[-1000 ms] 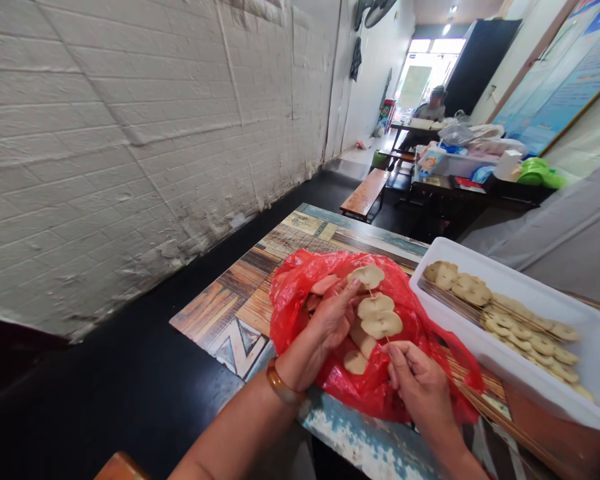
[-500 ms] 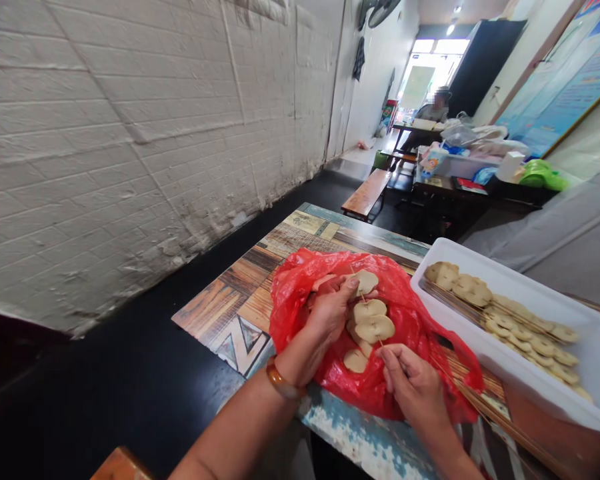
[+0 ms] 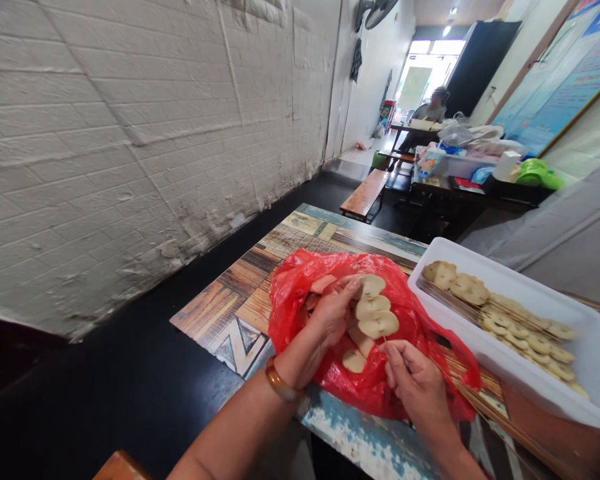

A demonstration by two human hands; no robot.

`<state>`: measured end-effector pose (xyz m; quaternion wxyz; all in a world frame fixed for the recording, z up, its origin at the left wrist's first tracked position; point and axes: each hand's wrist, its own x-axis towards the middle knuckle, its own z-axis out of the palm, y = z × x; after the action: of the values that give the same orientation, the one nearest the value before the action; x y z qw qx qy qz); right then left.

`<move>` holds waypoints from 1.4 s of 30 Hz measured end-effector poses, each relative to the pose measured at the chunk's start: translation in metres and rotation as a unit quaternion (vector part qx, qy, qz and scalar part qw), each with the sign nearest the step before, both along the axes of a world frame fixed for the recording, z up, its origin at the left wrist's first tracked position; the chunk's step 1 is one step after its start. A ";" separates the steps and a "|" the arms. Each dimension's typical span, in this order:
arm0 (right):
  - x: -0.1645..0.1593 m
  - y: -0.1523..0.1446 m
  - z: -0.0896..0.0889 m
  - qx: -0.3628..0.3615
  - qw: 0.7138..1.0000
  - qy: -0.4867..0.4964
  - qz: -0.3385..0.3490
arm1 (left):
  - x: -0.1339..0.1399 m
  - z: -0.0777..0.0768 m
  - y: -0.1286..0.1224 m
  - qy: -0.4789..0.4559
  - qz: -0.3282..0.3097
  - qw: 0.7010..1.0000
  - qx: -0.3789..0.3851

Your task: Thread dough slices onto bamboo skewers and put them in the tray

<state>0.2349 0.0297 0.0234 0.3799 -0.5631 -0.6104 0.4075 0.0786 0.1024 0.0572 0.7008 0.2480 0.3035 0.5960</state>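
My left hand point(image 3: 336, 308) pinches the top one of several pale, potato-like slices point(image 3: 379, 325) threaded on a bamboo skewer point(image 3: 385, 339). My right hand point(image 3: 414, 375) is closed, with thumb and fingers gripping the skewer just below the lowest threaded slice. Both hands are over an opened red plastic bag point(image 3: 300, 267). Inside the bag, a loose slice point(image 3: 353, 361) lies under the skewer, with other slices partly hidden by my hands.
To the right, a white plastic tub point(image 3: 510, 263) holds filled skewers point(image 3: 525, 327) in rows. Bare bamboo sticks point(image 3: 510, 427) lie along the patterned table point(image 3: 260, 267) by the bag. A bench point(image 3: 366, 192), a cluttered table point(image 3: 445, 187) and a seated person point(image 3: 430, 113) are farther back.
The top slice has slid down the skewer, closer to the other threaded slices, with my left hand on it. My right hand keeps its grip on the skewer.
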 end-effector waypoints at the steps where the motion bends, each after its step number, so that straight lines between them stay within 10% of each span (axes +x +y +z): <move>1: 0.000 0.000 0.000 -0.002 1.000 0.005 -0.002 | 0.000 0.002 -0.001 -0.007 -0.008 1.000 -0.002; 42: -0.001 0.004 0.001 0.012 1.000 -0.001 -0.003 | 0.004 0.000 -0.003 0.080 0.025 0.996 0.038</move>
<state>0.2338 0.0332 0.0247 0.3874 -0.5605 -0.6139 0.3987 0.0824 0.0998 0.0567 0.6496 0.3136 0.3417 0.6024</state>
